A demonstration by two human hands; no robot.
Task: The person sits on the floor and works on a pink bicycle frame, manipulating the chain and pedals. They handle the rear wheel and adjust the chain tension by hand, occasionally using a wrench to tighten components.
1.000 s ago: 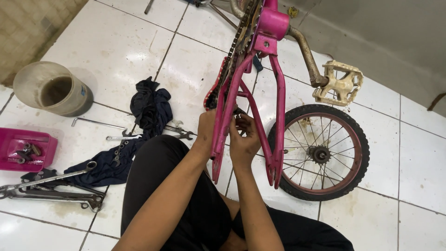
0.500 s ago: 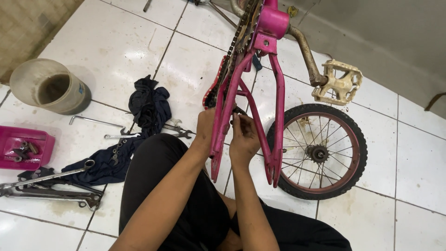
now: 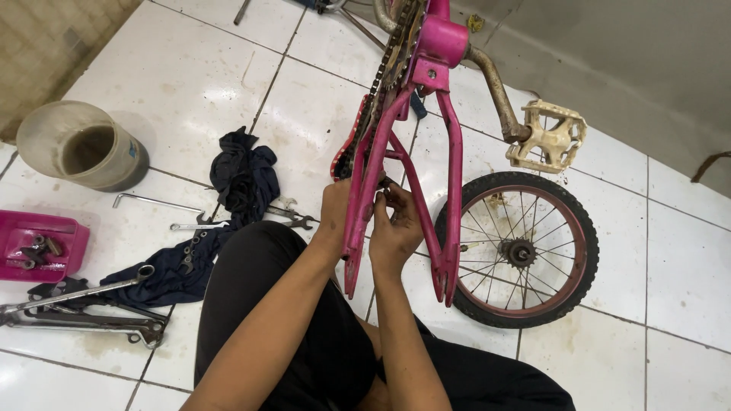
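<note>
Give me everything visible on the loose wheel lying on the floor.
The wheel lies flat on the white tiled floor, right of the pink bike frame, whose fork end overlaps its rim. Black tyre, reddish rim, thin metal spokes, dark hub with sprocket at centre. It looks dirty and worn. Neither hand touches it.

One camera sits on my head and looks steeply down past my knees at the tiled floor [image 3: 152, 68]. It is close to my left hand [image 3: 335, 209] and right hand [image 3: 396, 228] at the pink bicycle frame [image 3: 449, 137], mid-view. The floor's far edge meets the wall at the top right.
</note>
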